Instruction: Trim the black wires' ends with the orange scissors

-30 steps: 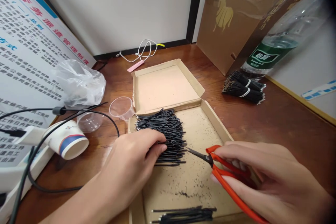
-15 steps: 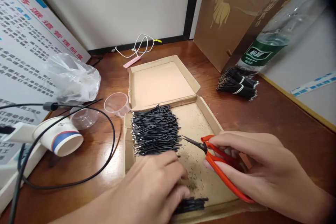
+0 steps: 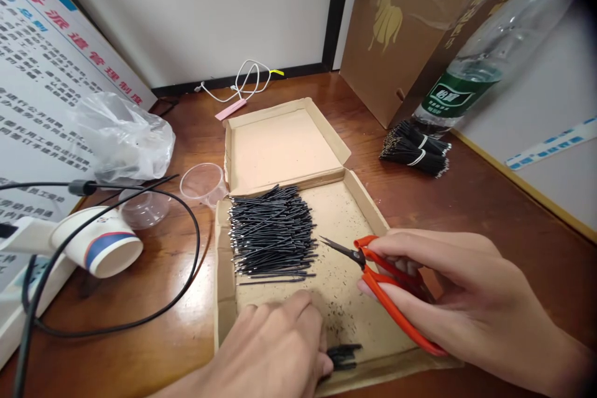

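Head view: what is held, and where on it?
Right hand holds scissors by the red handles; whether the left hand grips wires cannot be told.

Red-handled scissors [image 3: 358, 256], dark narrow blades almost together, point across an open cardboard box [image 3: 329, 204] from the right hand [image 3: 443, 286]. Inside the box, a dense pile of black wires [image 3: 273, 233] lies roughly parallel, light metallic tips showing at its left side, with a few loose strands along the near edge. A smaller bunch of black pieces [image 3: 344, 356] lies near the front wall, partly hidden by the left hand [image 3: 282, 342].
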{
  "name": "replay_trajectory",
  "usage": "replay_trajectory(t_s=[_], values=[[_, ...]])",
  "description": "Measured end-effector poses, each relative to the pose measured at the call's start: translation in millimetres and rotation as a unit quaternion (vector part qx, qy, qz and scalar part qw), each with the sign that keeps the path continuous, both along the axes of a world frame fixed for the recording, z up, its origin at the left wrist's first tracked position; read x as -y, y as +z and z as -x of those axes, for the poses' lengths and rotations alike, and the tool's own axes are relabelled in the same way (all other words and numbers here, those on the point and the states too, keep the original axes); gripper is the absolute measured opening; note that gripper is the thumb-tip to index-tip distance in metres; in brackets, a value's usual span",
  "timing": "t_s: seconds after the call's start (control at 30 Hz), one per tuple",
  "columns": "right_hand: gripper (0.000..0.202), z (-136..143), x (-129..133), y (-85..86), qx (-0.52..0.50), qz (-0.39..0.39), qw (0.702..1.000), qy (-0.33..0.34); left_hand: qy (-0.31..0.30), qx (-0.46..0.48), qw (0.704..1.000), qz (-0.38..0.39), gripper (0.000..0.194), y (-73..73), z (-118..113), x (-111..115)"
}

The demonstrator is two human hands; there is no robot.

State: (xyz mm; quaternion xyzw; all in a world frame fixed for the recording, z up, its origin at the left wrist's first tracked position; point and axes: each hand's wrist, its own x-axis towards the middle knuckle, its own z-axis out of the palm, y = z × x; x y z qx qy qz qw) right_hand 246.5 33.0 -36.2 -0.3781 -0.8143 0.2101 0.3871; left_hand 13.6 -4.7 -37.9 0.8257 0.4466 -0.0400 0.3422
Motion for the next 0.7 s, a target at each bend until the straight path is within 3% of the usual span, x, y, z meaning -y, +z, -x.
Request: replay_trajectory(t_s=[0.13, 0.43, 0.6, 0.7], values=[[0.026, 0, -1, -1.0, -0.012, -0.009, 1.000, 0.008, 0.077, 0.116, 0.990, 0.011, 0.012, -0.3, 14, -1], [0.025, -1, -1, -4.7, 0.007, -0.022, 1.000, -0.002, 0.116, 0.161, 0.978, 0.062, 0.010, -2.7, 18, -10], [0.027, 0, -2, -5.3, 0.019, -0.022, 1.000, 0.002, 0.162, 0.138, 0.972, 0.096, 0.006, 14.8, 16, -15], [0.027, -1, -2, -5.4, 0.022, -0.015, 1.000, 0.002, 0.226, 0.128, 0.961, 0.095, 0.007, 26.2, 14, -15]])
